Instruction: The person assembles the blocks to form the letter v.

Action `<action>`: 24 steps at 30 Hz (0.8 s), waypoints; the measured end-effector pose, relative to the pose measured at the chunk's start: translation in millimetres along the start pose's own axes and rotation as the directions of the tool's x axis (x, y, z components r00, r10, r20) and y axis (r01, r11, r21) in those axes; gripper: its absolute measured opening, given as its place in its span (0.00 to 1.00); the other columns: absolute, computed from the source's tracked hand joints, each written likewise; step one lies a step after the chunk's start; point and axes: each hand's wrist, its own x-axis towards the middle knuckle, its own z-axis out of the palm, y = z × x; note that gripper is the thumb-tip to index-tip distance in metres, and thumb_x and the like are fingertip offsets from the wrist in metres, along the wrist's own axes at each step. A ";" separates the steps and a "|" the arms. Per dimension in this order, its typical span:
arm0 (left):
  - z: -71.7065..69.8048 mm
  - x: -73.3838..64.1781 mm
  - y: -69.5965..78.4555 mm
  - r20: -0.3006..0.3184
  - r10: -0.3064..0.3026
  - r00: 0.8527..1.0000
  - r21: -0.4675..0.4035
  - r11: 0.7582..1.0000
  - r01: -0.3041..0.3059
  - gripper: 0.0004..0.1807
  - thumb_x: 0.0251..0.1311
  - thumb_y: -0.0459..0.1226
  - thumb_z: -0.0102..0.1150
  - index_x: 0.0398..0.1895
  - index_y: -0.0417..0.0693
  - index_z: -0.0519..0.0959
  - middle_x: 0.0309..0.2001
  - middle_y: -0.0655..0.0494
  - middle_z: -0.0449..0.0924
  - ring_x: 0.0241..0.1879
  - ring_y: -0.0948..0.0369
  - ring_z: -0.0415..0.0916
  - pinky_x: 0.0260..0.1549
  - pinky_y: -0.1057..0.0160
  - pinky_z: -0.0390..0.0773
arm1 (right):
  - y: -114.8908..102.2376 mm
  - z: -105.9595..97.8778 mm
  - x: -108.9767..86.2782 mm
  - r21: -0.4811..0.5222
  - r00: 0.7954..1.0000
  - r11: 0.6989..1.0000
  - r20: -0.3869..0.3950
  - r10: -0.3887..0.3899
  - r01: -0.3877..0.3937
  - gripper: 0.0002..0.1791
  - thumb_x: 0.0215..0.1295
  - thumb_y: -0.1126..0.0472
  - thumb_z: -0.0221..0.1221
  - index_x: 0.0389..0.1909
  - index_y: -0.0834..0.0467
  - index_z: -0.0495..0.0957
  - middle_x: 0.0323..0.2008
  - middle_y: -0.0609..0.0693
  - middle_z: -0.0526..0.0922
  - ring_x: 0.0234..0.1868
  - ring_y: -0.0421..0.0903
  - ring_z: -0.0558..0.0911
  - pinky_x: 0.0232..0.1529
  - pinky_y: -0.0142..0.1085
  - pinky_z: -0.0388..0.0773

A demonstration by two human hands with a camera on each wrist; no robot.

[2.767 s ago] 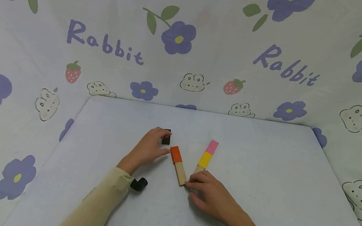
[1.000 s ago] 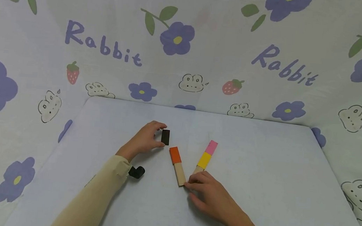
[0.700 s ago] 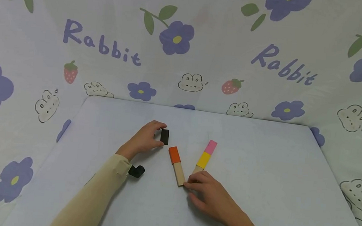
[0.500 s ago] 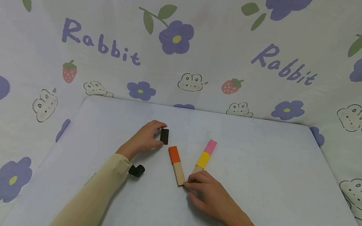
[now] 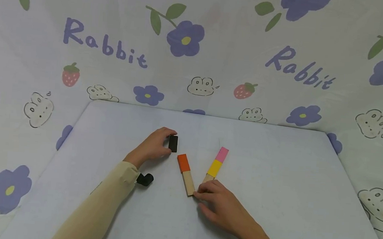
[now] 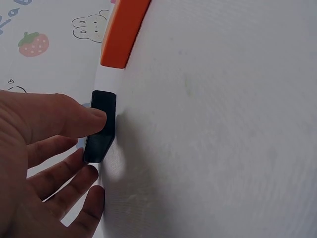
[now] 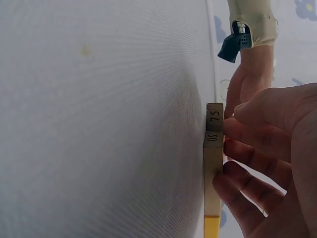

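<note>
Past the far end of the left row lies a small black block [image 5: 173, 143]. My left hand [image 5: 152, 144] pinches it, thumb at the near end and fingertips at the far end; in the left wrist view the thumb lies over the block [image 6: 103, 134]. An orange block [image 5: 184, 163] and a plain wooden block [image 5: 188, 183] form the left row. Yellow [image 5: 214, 169] and pink [image 5: 222, 155] blocks continue a second wooden block [image 5: 208, 178], making a V. At its tip, my right hand [image 5: 225, 209] rests loosely bent fingertips against the wood, which is printed with numbers in the right wrist view.
The blocks lie on a white table [image 5: 290, 185]. A white cloth [image 5: 224, 33] with purple flowers, rabbits and strawberries hangs behind and at the sides. A black wrist device [image 5: 145, 180] sticks out from the left sleeve [image 5: 100, 202], low over the table.
My left hand, earlier reaching partly over the black block, has drawn back to its left side and now pinches its ends. The right hand and coloured rows stay put; the head view shifts slightly.
</note>
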 end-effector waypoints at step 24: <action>2.3 -0.1 1.6 -0.037 -0.028 0.999 0.002 1.000 0.028 0.36 0.62 0.33 0.75 0.75 0.40 0.76 0.69 0.42 0.74 0.67 0.46 0.74 0.70 0.47 0.73 | -0.2 -0.9 -3.4 -0.005 1.000 1.000 -0.003 -0.030 0.030 0.18 0.66 0.64 0.73 0.57 0.56 0.91 0.52 0.41 0.82 0.57 0.41 0.77 0.57 0.39 0.82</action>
